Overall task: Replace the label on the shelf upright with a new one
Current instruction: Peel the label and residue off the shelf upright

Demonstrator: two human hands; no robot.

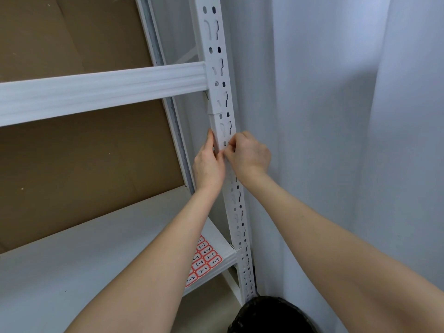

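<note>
- Your hands are together on the white slotted metal shelf upright, meeting on its front face.
- Your left hand lies against the upright's left edge, one finger straight up along it, bracing the post.
- Your right hand has its fingers curled in at the front face, tips touching those of the left hand. Whether they pinch anything is hidden, so I cannot tell.
- The label itself is not visible. If it is on the post, it sits under your fingertips, where the two hands meet.
- My judgement: you are working at the label spot, either picking up an edge of the old one or pressing one down. The view does not settle which.
- The sheet of red-bordered numbered stickers lies well below your hands, beside your left forearm, on the white shelf board.
- If the old label is still on, the next move calls for a fingernail under a corner and a slow peel along the post.
- The black bin stands below your right forearm, ready for scrap.
</note>
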